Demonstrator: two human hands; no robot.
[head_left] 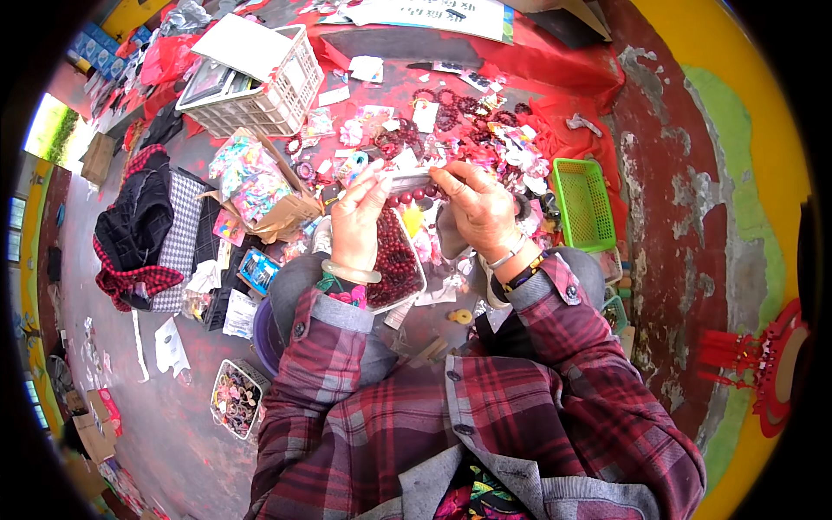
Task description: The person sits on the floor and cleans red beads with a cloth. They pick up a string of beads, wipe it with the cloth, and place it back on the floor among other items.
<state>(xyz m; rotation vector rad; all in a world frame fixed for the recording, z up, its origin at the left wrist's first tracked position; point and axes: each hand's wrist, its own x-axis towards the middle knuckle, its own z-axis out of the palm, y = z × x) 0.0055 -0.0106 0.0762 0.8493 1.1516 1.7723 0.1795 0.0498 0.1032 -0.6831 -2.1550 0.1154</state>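
Observation:
My left hand [357, 227] and my right hand [483, 215] are raised in front of me, fingers pinched on opposite ends of a small whitish flat packet [406, 181]. It looks like thin plastic, though glare hides the detail. Just beneath it hangs a curved row of round red beads [416, 196], like part of a bracelet; whether it is inside the packet or behind it, I cannot tell. Below, between my forearms, a white container holds a heap of dark red bead strings [394, 264]. A pale bangle circles my left wrist, and bracelets ring my right one.
Ahead lie more dark red bead bracelets [468, 108] among small packets on red cloth. A green basket [582, 204] stands at the right. To the left are an open cardboard box [282, 212] of colourful packets, a white crate [277, 100] and a small bead basket [238, 399].

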